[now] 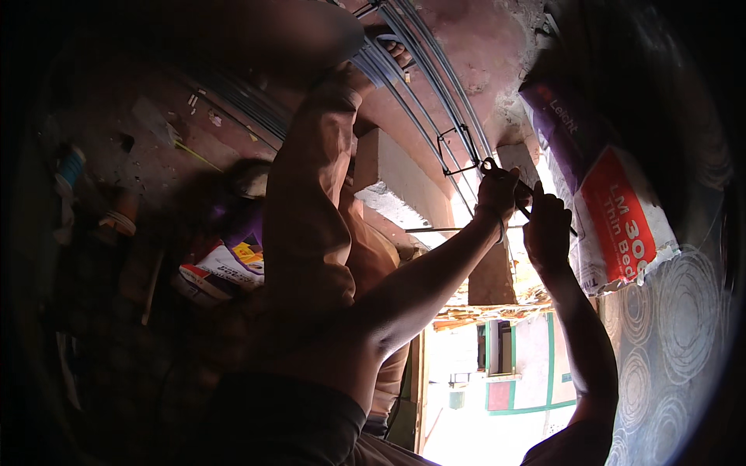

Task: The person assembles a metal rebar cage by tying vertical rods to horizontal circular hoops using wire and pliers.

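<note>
Rod: a thin dark metal rod (544,208) runs slantwise between the two hands, its lower end poking out past the right hand toward the printed sack. It sits in the upper right of the view, just beside the bundle of long bars.
Left hand: the left hand (497,194) is closed in a fist around the upper part of the rod, close to where a small wire loop shows above the knuckles. The fingers are pressed together on it.
Right hand: the right hand (548,227) is curled around the lower part of the rod, fingers closed on it, just beside the left hand and nearly touching it.
Long bars: a bundle of steel bars (435,85) sweeps in a curve from the top of the view down toward the hands.
Stirrup: a rectangular wire stirrup (458,149) sits around the bars, just above the left hand.
Short bar: a straight thin bar (439,229) lies level below the left forearm, near the concrete block.
Concrete block: a pale block (404,180) lies to the left of the hands, lit on one face.
Sack: a white sack with a red and purple printed face (614,217) stands just to the right of the right hand.
Other person: a leg in brown trousers (307,217) fills the middle of the view, well left of the hands.
Floor: a reddish dusty floor (155,124) with small scraps lies in shadow on the left.
</note>
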`<state>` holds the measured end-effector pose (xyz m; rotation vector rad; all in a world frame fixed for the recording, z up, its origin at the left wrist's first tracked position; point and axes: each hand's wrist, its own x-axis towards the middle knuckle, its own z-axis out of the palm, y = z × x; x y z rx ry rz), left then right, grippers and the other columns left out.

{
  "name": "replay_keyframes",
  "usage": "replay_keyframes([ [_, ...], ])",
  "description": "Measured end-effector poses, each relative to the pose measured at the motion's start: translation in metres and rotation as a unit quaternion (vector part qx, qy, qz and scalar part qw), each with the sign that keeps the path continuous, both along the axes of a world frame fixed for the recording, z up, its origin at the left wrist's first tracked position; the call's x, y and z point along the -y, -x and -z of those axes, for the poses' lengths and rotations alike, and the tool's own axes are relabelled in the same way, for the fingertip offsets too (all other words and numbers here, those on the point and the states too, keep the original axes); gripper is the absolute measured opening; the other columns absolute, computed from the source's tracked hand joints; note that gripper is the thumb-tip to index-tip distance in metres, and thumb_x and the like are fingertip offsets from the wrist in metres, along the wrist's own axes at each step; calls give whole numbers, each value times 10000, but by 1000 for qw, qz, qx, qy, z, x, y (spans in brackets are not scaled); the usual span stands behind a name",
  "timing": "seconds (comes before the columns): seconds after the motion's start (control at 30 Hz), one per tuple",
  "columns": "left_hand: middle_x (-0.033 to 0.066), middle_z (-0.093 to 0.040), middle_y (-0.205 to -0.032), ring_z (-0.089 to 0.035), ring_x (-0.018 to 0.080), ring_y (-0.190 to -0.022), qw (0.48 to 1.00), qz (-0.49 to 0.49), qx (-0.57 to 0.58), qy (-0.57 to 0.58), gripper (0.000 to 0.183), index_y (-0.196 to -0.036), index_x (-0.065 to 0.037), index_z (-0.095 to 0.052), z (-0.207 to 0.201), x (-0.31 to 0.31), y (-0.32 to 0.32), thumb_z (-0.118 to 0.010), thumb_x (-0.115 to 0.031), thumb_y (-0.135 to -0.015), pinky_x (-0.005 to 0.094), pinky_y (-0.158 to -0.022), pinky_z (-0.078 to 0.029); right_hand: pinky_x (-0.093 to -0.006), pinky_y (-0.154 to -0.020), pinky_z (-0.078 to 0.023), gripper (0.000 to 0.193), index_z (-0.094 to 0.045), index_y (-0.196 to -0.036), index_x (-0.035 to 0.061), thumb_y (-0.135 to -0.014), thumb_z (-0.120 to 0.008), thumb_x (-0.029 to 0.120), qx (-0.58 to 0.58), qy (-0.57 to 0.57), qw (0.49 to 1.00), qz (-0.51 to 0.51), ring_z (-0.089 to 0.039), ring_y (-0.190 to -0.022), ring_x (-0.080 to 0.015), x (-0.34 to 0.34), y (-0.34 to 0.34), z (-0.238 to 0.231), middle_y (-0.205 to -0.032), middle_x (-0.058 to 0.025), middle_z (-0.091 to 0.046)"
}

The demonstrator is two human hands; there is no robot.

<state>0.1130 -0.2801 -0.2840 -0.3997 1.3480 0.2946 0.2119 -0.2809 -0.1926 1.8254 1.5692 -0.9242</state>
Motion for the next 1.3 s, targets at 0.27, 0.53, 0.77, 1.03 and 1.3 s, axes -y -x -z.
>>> replay_keyframes([
  [0.27, 78, -568, -715, -573, 176, -634, 898, 406, -168, 25, 385, -878, -13, -520, -27, -33, -8, -702, -353, -862, 340, -590, -484, -406, -577, -502, 214, -516, -1060, -15, -860, -535, 60, -231, 130, 964, 30, -602, -671, -304, 14, -43, 12, -873, -158, -557],
  [0.53, 179, -639, -1007, -624, 290, -961, 678, 650, -331, 93, 586, -1003, 14, -602, -43, -64, -22, -723, -514, -780, 374, -837, -478, -328, -541, -547, 218, -575, -1033, 37, -944, -577, 236, -319, 427, 492, 689, -598, -600, -147, -31, -16, -8, -751, -41, -585],
  [0.77, 204, -553, -879, -594, 340, -870, 855, 463, -213, -93, 500, -873, -9, -673, -28, -30, 33, -723, -497, -775, 436, -800, -478, -297, -525, -507, 323, -536, -918, 64, -941, -599, 380, -350, 336, 566, 667, -581, -578, -127, 14, 19, 4, -712, -27, -565],
  [1.03, 79, -586, -741, -611, 164, -556, 989, 140, -52, -3, 332, -920, -14, -484, -20, -20, 24, -723, -231, -841, 317, -500, -512, -324, -549, -526, 275, -548, -1048, 21, -921, -627, 252, -331, 295, 584, 680, -616, -600, -165, 25, 23, -2, -772, -76, -621],
  [1.3, 105, -626, -758, -649, 205, -598, 986, 146, -60, 50, 339, -825, -6, -554, -13, -32, 5, -730, -295, -837, 324, -490, -515, -421, -720, -434, 616, -410, -1358, -42, -761, -560, -33, -50, 32, 998, 13, -541, -915, -302, -5, 18, -15, -1081, -164, -553],
])
